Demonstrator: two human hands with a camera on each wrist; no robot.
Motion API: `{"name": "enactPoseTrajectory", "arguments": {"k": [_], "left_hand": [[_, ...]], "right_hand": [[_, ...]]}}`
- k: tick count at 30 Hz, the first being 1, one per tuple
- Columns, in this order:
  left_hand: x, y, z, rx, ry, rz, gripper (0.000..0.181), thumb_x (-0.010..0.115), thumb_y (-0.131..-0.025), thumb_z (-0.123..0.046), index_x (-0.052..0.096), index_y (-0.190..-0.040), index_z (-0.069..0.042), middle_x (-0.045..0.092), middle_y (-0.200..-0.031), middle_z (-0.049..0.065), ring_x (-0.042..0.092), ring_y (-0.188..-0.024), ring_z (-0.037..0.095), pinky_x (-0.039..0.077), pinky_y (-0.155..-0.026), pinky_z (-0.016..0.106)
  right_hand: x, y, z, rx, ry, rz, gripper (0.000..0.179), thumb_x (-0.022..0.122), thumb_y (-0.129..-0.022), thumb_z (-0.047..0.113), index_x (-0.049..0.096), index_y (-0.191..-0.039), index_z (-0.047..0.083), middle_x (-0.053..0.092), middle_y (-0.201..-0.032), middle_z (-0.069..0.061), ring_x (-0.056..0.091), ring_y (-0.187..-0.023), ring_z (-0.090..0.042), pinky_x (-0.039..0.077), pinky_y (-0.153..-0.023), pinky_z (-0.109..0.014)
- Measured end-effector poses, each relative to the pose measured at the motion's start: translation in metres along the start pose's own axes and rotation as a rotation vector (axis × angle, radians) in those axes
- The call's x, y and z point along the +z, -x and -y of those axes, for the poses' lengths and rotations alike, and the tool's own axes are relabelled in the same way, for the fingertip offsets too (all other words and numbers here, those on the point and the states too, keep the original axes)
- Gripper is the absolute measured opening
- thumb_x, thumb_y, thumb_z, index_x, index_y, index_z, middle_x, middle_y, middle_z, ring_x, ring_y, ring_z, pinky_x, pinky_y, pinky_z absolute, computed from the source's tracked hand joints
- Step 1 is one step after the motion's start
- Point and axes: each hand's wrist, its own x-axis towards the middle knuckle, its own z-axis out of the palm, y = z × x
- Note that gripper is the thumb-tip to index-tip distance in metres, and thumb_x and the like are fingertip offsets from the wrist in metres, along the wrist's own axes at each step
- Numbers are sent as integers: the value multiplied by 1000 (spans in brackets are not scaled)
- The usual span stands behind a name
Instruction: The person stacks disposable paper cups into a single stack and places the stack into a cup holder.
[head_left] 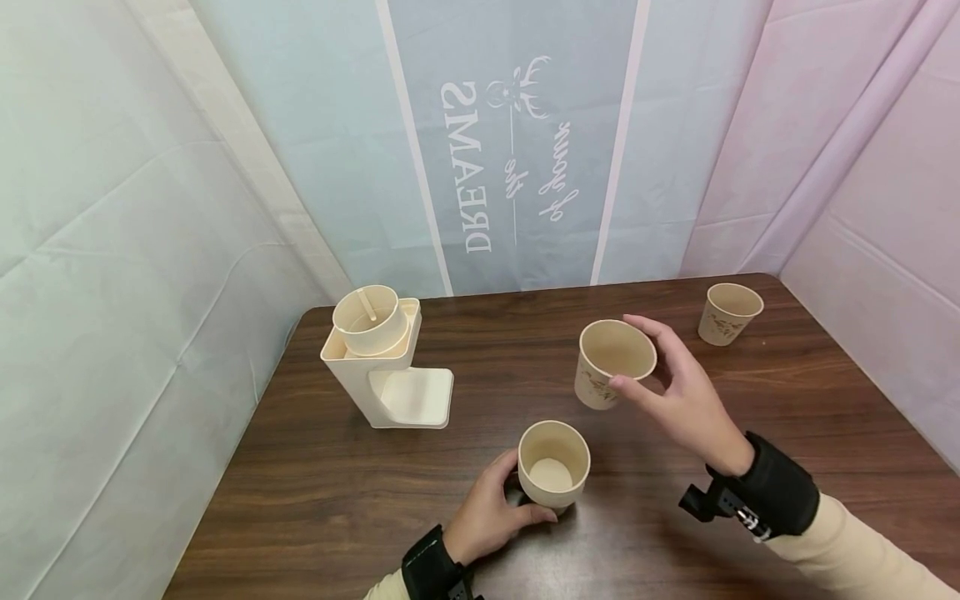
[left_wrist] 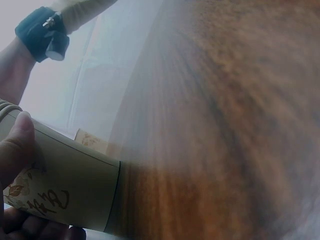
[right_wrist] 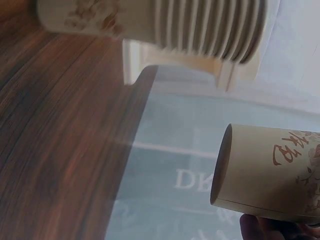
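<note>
A stack of nested beige paper cups [head_left: 553,467] stands near the front middle of the table. My left hand [head_left: 480,521] grips its side; the thumb [left_wrist: 21,137] and curled fingers show in the left wrist view. Several stacked rims [right_wrist: 210,27] appear in the right wrist view. To the right and farther back, my right hand [head_left: 686,396] holds a single paper cup [head_left: 615,358] between thumb and fingers. That cup has a brown floral print, and its base hangs above the tabletop in the right wrist view. Another paper cup [head_left: 726,317] stands upright at the back right.
A cream plastic stand [head_left: 411,400] sits at the back left, with a round cup-like container [head_left: 369,321] in its top and a stick inside. Dark wood table [head_left: 300,500] lies beneath. Fabric curtains [head_left: 517,250] border the back and both sides.
</note>
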Motion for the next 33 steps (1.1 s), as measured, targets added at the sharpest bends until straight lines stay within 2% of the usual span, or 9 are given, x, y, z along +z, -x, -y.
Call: {"name": "enactPoseTrajectory", "arguments": {"k": [11,20,27,33], "left_hand": [[0,0,0,2,9,8,70,92,-74,-15,60,-136,-18,64,-128,0,58,-119,15,47,-105,32],[0,0,1,26,-13,0,69,93,-74,-16,60,-135,-20,64,-128,-1,59,-118,15,47,-105,32],[0,0,2,33,-30,-1,70,92,-75,-18,59,-137,-20,64,-129,-3,58,-120,14,46,-107,33],[-1,0,1,35,-32,1,70,92,-75,-19,59,-138,-19,64,-129,-2,57,-121,14,46,-108,33]], "right_hand": [[10,7,25,-81,-40,32,82,76,-81,-16,42,-152,6,58,-127,-11,60,-110,-14,49,-93,-16],[21,14,37,-135,-129,99,84,79,-79,-13,41,-151,4,57,-130,-14,59,-113,-16,49,-94,-18],[29,21,37,-81,-114,184,83,81,-82,-4,40,-153,11,56,-134,-8,58,-118,-18,49,-97,-20],[35,25,36,-64,-100,222,84,82,-82,-2,41,-152,17,58,-134,-5,58,-118,-19,49,-96,-21]]}}
